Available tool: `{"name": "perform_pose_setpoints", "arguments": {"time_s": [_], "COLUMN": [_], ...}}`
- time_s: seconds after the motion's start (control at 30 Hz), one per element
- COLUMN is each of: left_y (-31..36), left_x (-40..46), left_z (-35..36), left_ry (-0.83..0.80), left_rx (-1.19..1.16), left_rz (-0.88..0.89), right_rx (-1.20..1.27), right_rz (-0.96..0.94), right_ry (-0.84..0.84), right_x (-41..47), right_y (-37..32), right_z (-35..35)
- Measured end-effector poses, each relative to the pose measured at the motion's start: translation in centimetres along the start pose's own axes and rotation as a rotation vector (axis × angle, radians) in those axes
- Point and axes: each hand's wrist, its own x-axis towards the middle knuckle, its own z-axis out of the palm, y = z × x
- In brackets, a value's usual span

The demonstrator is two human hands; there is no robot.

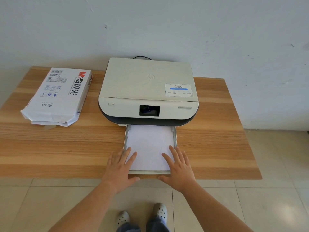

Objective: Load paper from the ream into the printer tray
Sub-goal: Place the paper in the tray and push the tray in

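A white printer [148, 91] stands at the middle of the wooden table [217, 139]. Its paper tray [174, 136] is pulled out toward me and holds a stack of white paper [149, 144]. My left hand [121, 168] lies flat with straight fingers on the tray's near left corner and the paper. My right hand [179, 168] lies flat the same way on the near right corner. Both thumbs reach under the tray's front edge. The opened ream [57, 96], in a white wrapper with red and black print, lies on the table's left.
The table's front edge runs just below my hands, with a tiled floor [50, 198] and my feet beneath. A black cable [142, 57] leaves the printer's back toward the pale wall [150, 27]. Bare wood shows between the ream and the printer.
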Motion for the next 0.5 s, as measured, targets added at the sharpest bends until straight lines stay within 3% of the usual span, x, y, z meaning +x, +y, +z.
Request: {"name": "perform_pose_setpoints", "arguments": {"time_s": [0.5], "left_y": [-0.77], "left_x": [0.36], "left_z": [0.71], "left_ry": [0.102], "left_rx": [0.033], "left_rz": [0.034], "right_rx": [0.012], "right_rz": [0.045], "right_ry": [-0.049], "right_x": [-0.12], "right_y": [-0.01], "right_z": [0.52]}}
